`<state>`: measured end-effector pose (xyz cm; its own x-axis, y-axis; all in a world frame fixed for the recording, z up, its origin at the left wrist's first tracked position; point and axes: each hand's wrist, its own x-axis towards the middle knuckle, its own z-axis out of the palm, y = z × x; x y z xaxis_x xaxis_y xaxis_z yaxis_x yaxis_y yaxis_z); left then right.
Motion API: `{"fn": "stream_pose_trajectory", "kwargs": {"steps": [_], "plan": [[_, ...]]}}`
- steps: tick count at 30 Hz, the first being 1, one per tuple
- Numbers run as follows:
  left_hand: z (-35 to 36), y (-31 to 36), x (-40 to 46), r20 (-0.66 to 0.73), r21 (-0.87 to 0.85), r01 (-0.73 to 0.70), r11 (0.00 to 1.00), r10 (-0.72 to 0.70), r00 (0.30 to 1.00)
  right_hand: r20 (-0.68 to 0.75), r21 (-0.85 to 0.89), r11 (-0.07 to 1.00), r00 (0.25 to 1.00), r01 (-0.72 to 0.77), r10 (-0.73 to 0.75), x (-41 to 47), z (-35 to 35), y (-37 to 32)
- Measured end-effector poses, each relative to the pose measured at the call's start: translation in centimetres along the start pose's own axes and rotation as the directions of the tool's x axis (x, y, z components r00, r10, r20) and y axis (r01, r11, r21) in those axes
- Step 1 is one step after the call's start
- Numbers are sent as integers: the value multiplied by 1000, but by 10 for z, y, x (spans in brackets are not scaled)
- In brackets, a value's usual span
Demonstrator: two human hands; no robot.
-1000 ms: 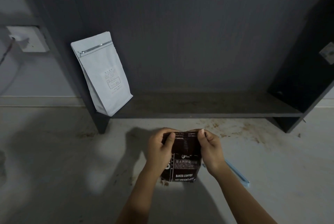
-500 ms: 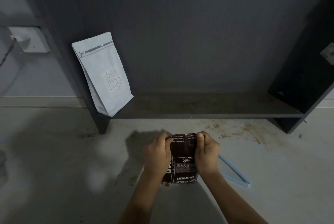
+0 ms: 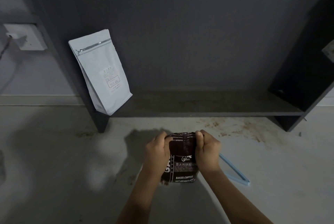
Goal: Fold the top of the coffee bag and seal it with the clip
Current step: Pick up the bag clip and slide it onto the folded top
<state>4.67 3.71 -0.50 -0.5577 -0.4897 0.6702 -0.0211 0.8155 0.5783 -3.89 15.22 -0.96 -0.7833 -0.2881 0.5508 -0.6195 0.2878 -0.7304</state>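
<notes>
A dark brown coffee bag point(image 3: 182, 162) with white print stands on the pale floor in front of me. Its top edge is folded over toward me. My left hand point(image 3: 157, 151) grips the bag's upper left side, and my right hand point(image 3: 207, 149) grips the upper right side, with thumbs pressing on the fold. A long light-blue clip point(image 3: 235, 173) lies on the floor just right of my right wrist, open in a V shape and partly hidden by the wrist.
A white coffee bag point(image 3: 101, 71) leans against the left upright of a dark low shelf point(image 3: 198, 111). Brown coffee stains point(image 3: 240, 127) mark the floor near the shelf's right end. A wall socket point(image 3: 25, 37) with a cable sits at far left.
Both hands have rolled the bag's top down toward me, so the bag stands shorter. The hands have shifted lower on it. The clip has not moved.
</notes>
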Motion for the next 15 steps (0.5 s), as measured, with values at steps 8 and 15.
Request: {"fn": "stream_pose_trajectory", "kwargs": {"steps": [8,15], "plan": [[5,6,3,291,-429,391,814,-285,913,-15,80,997,1000,-14,15,-5,-3,1],[8,-6,2,477,-433,567,700,-356,804,211,243,967,977,-80,28,3,-26,10]]}}
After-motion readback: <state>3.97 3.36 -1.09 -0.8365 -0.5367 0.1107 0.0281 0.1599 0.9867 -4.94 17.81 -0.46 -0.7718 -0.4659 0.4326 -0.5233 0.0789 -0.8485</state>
